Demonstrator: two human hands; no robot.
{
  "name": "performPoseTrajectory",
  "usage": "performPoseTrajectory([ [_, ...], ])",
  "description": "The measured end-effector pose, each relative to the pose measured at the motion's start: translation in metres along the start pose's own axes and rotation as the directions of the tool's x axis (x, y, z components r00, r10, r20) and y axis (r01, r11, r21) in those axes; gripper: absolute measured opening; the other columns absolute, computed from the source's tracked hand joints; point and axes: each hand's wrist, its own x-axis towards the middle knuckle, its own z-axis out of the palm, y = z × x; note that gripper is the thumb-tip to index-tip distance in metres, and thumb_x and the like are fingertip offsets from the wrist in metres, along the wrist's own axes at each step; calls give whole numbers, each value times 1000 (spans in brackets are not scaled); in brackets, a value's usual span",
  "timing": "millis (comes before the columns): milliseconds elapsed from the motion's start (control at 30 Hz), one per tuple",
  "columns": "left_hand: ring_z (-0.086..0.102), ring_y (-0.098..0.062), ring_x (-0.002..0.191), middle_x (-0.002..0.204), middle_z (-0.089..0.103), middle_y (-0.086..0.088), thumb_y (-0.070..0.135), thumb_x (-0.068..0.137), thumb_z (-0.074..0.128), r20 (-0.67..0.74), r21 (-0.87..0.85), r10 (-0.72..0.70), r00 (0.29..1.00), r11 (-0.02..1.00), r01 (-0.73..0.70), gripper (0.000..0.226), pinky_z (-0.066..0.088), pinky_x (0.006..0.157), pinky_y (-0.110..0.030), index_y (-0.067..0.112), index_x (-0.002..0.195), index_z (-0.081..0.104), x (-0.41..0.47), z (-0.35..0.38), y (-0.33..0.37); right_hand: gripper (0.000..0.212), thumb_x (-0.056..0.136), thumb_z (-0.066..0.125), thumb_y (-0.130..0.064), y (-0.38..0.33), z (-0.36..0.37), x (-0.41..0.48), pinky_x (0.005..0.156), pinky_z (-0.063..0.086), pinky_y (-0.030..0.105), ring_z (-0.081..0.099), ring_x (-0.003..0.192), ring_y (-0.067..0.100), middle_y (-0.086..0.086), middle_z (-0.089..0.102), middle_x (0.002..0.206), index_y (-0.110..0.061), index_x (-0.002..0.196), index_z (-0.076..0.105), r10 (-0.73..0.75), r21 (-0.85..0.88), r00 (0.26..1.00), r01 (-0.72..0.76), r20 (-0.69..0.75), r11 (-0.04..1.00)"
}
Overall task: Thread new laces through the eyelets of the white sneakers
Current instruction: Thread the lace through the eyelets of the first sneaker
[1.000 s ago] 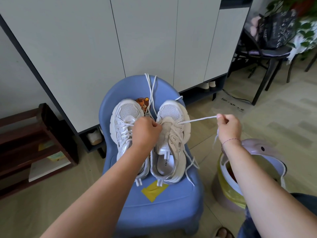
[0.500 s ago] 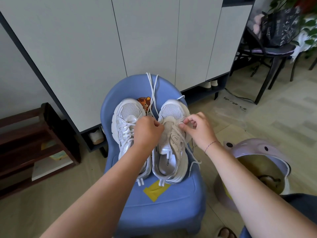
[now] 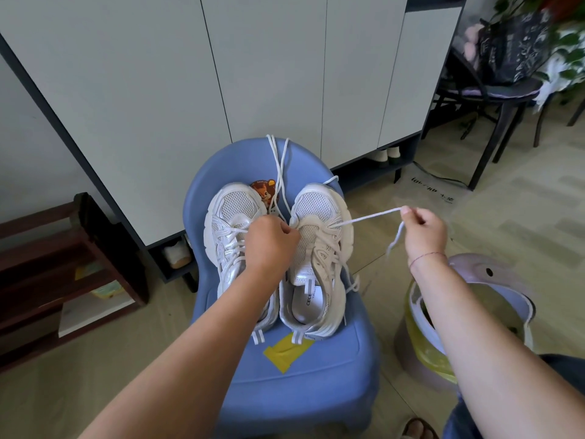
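Lower centre, on the blue chair (image 3: 285,391), the white sneakers (image 3: 316,204) lie side by side. The left hand (image 3: 269,242), fingers curled, braces the right-hand shoe's inner eyelets, though what it holds is hidden. The right hand (image 3: 424,229) pinches the lace (image 3: 370,217) taut toward frame right, best drawn steadily; half a second earlier it was at the eyelets.

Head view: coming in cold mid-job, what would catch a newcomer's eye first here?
A pair of white sneakers sits toes-away on a blue chair, dead centre. The right hand pinches a white lace pulled taut sideways from the right-hand sneaker, its loose end dangling below the fingers. The left hand is curled at that sneaker's inner edge; what it grips is hidden.
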Motion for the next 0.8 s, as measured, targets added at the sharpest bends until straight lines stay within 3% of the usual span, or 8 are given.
performPoseTrajectory([
  [67,27,-21,48,48,35,-12,1,77,55,-1,1,4,1000,1000,-4,33,22,45,-25,6,48,39,0,1,1,18,91,59,-20,-2,-1,-2,69,40,22,53,79,16,0,59,81,-5,97,66,-31,-20,997,33,74,999],
  [133,27,-20,47,48,35,-12,1,77,55,-3,4,-4,1000,1000,4,34,21,44,-25,6,48,38,0,1,1,14,88,63,-25,-10,6,-12,71,42,22,56,83,13,-3,61,88,-15,97,67,-105,-45,973,117,206,992],
  [233,30,-20,47,49,39,-12,2,78,55,5,9,-6,1000,1000,6,33,23,44,-25,6,49,42,0,0,1,10,82,69,-30,-19,23,-29,70,41,17,50,81,6,-6,54,91,-25,90,65,-211,-134,894,283,396,950],
  [300,34,-20,48,50,42,-12,4,80,56,13,13,-16,1000,1000,16,30,25,45,-25,4,51,48,0,0,1,13,79,73,-28,-22,34,-39,71,39,13,44,75,2,-11,45,86,-19,87,67,-245,-165,852,355,463,920],
  [467,41,-19,52,63,60,-25,8,82,60,6,-1,-36,999,999,36,24,31,47,-26,-10,66,60,1,0,-3,15,78,75,-27,-19,42,-45,66,36,10,43,72,-1,-15,44,82,-14,81,67,-296,-224,832,436,469,871],
  [633,45,-20,52,66,64,-25,9,83,60,4,-2,-8,1000,1000,8,24,34,49,-26,-10,68,62,2,0,-2,12,81,72,-22,-20,44,-43,64,35,9,43,71,-1,-13,44,82,-11,81,67,-295,-235,815,455,499,859],
  [800,45,-19,51,66,64,-24,9,83,60,17,-12,-25,1000,1000,25,24,35,48,-25,-10,68,61,0,-2,-1,12,89,62,-21,-19,41,-41,72,40,22,48,75,7,-3,47,94,-10,83,62,-287,-277,811,471,510,838],
])
